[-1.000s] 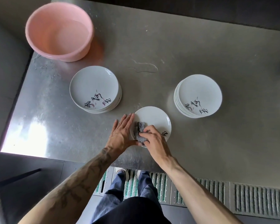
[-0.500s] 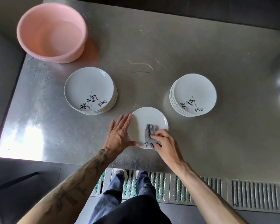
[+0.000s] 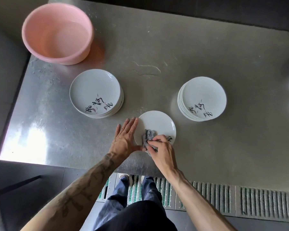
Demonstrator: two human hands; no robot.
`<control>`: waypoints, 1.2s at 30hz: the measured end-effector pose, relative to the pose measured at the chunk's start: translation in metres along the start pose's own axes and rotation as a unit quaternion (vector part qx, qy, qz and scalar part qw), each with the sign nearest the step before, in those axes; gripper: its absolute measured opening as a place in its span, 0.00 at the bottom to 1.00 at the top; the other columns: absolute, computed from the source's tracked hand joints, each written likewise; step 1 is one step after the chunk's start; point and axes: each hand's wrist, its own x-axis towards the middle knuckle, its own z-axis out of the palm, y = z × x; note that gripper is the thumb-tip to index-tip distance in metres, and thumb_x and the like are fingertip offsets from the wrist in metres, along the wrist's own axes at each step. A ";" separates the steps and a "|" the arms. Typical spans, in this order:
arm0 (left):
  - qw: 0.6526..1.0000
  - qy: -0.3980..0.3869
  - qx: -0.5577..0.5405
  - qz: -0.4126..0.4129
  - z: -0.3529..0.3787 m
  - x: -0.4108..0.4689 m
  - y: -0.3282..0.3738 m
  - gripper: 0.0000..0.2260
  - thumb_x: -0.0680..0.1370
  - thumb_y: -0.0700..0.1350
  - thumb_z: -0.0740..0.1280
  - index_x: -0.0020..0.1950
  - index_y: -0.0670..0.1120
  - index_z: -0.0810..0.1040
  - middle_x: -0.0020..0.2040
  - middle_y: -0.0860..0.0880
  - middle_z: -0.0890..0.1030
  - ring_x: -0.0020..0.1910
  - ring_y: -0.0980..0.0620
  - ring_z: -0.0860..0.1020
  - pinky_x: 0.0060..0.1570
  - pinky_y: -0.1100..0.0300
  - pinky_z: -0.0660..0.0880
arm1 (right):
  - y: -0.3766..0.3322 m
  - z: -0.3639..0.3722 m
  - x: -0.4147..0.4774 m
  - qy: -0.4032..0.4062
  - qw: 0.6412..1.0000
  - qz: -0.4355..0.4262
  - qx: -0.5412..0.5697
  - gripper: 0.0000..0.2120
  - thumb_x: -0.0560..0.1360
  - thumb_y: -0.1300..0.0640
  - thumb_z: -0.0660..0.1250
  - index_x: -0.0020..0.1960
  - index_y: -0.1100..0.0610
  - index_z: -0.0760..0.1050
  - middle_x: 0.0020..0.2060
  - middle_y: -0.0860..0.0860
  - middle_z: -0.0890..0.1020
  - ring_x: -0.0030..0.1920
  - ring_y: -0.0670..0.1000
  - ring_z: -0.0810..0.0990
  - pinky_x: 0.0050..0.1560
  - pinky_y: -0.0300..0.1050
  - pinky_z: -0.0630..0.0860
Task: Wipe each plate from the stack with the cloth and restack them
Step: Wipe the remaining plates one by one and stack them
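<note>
Head view: wiping under way on single plate (image 3: 158, 124) at the table's (image 3: 207, 47) near edge, between two stacks. Left hand (image 3: 124, 140), fingers flat, steadies its rim; right hand (image 3: 163, 150) pinches the cloth (image 3: 148, 135) on it. Next: finish, then restack.

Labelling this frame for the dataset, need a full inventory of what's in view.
round pink plastic basin: 1, pink, far-left table corner
left stack of white ceramic plates: 1, white, near basin; plate count unclear
right stack of white ceramic plates: 1, white, right of centre; plate count unclear
single white ceramic plate: 1, white, near edge between stacks
crumpled grey cloth: 1, grey, on single plate
stainless steel table: 1, silver
slatted metal floor grate: grey, below table edge
left hand: flat against plate's left rim
right hand: grips cloth
</note>
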 end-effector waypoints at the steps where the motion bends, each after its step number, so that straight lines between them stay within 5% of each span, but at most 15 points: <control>1: 1.000 0.001 0.001 -0.002 0.000 0.001 0.000 0.61 0.63 0.71 0.76 0.85 0.53 0.44 0.83 0.56 0.47 0.82 0.54 0.42 0.81 0.46 0.42 | -0.004 0.004 0.002 0.001 1.000 0.000 0.004 0.09 0.75 0.57 0.75 0.54 0.56 0.86 0.51 0.47 0.79 0.47 0.47 0.80 0.53 0.35 0.75; 6: 1.000 -0.001 -0.003 0.004 0.000 0.000 -0.002 0.61 0.62 0.74 0.73 0.85 0.53 0.43 0.83 0.56 0.46 0.82 0.54 0.42 0.80 0.48 0.41 | 0.000 0.004 -0.001 -0.009 1.000 -0.006 -0.002 0.10 0.75 0.60 0.75 0.57 0.57 0.86 0.53 0.47 0.79 0.51 0.46 0.79 0.56 0.31 0.72; 10: 1.000 -0.006 0.005 0.014 -0.002 0.000 -0.002 0.61 0.62 0.76 0.69 0.85 0.53 0.44 0.84 0.54 0.48 0.83 0.52 0.43 0.80 0.48 0.40 | -0.001 0.004 -0.007 -0.017 0.999 -0.024 -0.021 0.11 0.76 0.60 0.73 0.58 0.57 0.85 0.55 0.48 0.79 0.54 0.50 0.79 0.60 0.42 0.76; 13: 1.000 -0.007 -0.010 0.018 -0.005 -0.001 -0.004 0.61 0.61 0.78 0.67 0.85 0.54 0.43 0.83 0.57 0.45 0.83 0.54 0.42 0.79 0.48 0.40 | 0.017 -0.017 -0.010 -0.033 0.995 -0.052 -0.080 0.12 0.78 0.57 0.71 0.61 0.55 0.84 0.58 0.47 0.79 0.55 0.47 0.78 0.60 0.41 0.77; 18: 1.000 -0.007 -0.018 0.009 -0.004 -0.002 0.003 0.60 0.64 0.72 0.74 0.84 0.57 0.42 0.82 0.58 0.44 0.83 0.54 0.41 0.80 0.45 0.38 | 0.026 -0.036 0.002 0.032 0.986 -0.013 -0.160 0.09 0.77 0.56 0.73 0.57 0.54 0.85 0.56 0.48 0.81 0.52 0.51 0.80 0.51 0.44 0.79; 23: 1.000 -0.015 -0.012 0.006 -0.006 -0.001 0.003 0.60 0.64 0.68 0.78 0.84 0.57 0.44 0.82 0.58 0.43 0.83 0.54 0.41 0.81 0.46 0.40 | 0.010 -0.010 -0.023 -0.021 0.989 -0.067 -0.127 0.10 0.78 0.55 0.73 0.58 0.53 0.85 0.57 0.46 0.82 0.51 0.47 0.81 0.51 0.43 0.82; 29: 1.000 -0.025 -0.017 0.006 -0.008 -0.001 0.002 0.61 0.64 0.64 0.80 0.81 0.61 0.39 0.82 0.59 0.41 0.83 0.54 0.40 0.81 0.44 0.40 | 0.036 -0.050 0.009 0.022 0.978 -0.056 -0.202 0.11 0.73 0.64 0.75 0.55 0.56 0.85 0.56 0.50 0.82 0.50 0.53 0.81 0.48 0.49 0.83; 33: 0.999 -0.024 -0.024 0.006 -0.008 -0.001 0.002 0.61 0.64 0.64 0.81 0.81 0.61 0.39 0.82 0.59 0.42 0.83 0.53 0.40 0.81 0.44 0.40 | 0.024 -0.038 0.050 0.034 0.983 -0.064 -0.169 0.12 0.73 0.67 0.73 0.55 0.58 0.85 0.60 0.50 0.81 0.55 0.55 0.80 0.54 0.51 0.81; 36: 1.000 -0.022 -0.018 0.008 -0.007 -0.001 0.003 0.60 0.64 0.65 0.80 0.82 0.60 0.40 0.83 0.58 0.43 0.83 0.52 0.40 0.80 0.44 0.39 | 0.012 -0.020 0.053 -0.035 0.979 -0.126 -0.156 0.18 0.71 0.68 0.73 0.59 0.56 0.84 0.64 0.49 0.80 0.62 0.54 0.79 0.60 0.49 0.80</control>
